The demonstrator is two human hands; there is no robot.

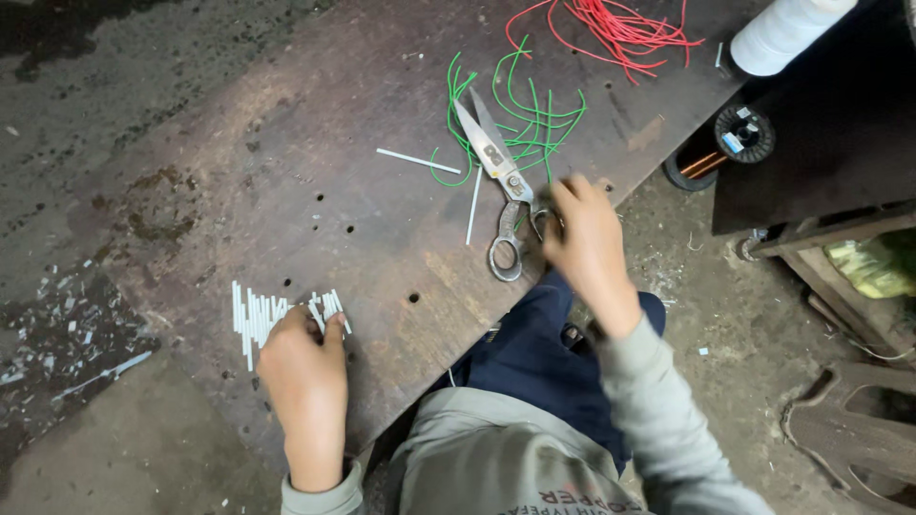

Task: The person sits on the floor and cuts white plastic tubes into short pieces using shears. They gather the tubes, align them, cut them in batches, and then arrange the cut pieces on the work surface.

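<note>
left hand on cut white strips, right hand at the scissors

my left hand (pixel 303 367) is pressing fingertips down on the row of short white strips (pixel 277 313) at the board's (pixel 286 191) near edge, not clenched. my right hand (pixel 584 243) is blurring, touching the scissors (pixel 498 181) handle loops; cannot tell if it is grasping. green wires (pixel 520 114) are lying under the blades.

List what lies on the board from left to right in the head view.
Row of short white tubes → left hand → long white tube → scissors → right hand → red wires → white spool.
</note>
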